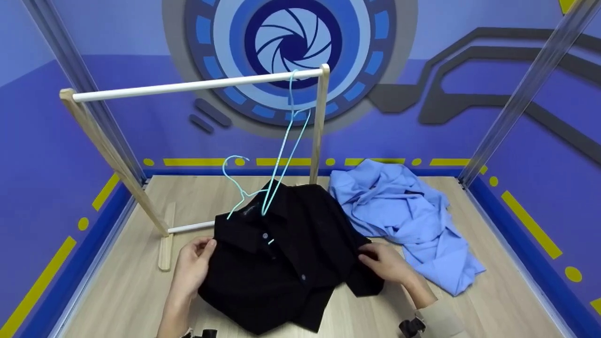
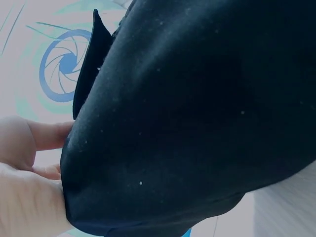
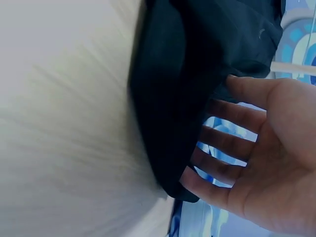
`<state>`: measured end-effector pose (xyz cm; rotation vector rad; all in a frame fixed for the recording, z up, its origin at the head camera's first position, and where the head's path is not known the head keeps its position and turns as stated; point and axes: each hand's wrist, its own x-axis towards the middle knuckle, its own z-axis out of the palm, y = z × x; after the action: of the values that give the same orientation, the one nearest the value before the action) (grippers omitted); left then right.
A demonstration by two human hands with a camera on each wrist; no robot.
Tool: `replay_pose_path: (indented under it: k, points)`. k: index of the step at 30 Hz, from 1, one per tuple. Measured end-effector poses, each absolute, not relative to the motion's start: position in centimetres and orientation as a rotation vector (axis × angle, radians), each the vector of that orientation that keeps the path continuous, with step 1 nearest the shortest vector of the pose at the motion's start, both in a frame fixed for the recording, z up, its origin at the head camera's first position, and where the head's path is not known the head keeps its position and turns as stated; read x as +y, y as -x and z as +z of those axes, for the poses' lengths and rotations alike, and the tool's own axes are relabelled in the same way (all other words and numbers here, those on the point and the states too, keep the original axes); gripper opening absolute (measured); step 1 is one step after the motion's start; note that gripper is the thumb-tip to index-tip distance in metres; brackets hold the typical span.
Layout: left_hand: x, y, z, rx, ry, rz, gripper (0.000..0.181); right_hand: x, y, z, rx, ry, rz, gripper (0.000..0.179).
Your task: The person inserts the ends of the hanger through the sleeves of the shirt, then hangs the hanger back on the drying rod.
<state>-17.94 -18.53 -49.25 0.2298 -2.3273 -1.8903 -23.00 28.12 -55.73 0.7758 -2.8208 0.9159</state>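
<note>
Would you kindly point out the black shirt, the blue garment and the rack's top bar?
Black shirt (image 1: 286,258): head view, front near the buttons.
Blue garment (image 1: 399,213): head view, crumpled middle.
Top bar (image 1: 197,85): head view, middle of its length.

Black, collared, button-front fabric shirt (image 1: 281,263): rumpled, buttoned side up, above pale wood-grain tabletop (image 1: 366,312). Thin, light-blue, hook-topped hanger (image 1: 242,193) partly inside neck opening, hook protruding past collar.

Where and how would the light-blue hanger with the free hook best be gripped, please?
I would suggest pinching the hanger at its neck, just below the hook, coming from the left, probably with the left hand once it releases the black shirt. The hook stands clear of the shirt and opens to the right, where the other hanger is; its arms are partly hidden.
</note>
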Motion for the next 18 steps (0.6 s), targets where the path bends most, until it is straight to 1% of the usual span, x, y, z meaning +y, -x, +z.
replay_pose_path:
  k: [13,18]
  points:
    - [-19.4,17.0,-48.6,-2.334,-0.28,-1.896,0.024,27.3,22.9,-55.8,-2.861,-0.849,0.956,0.025]
    - [-19.5,16.9,-48.6,-2.328,-0.296,-1.904,0.023,26.7,22.7,-55.7,-2.873,-0.893,0.955,0.031]
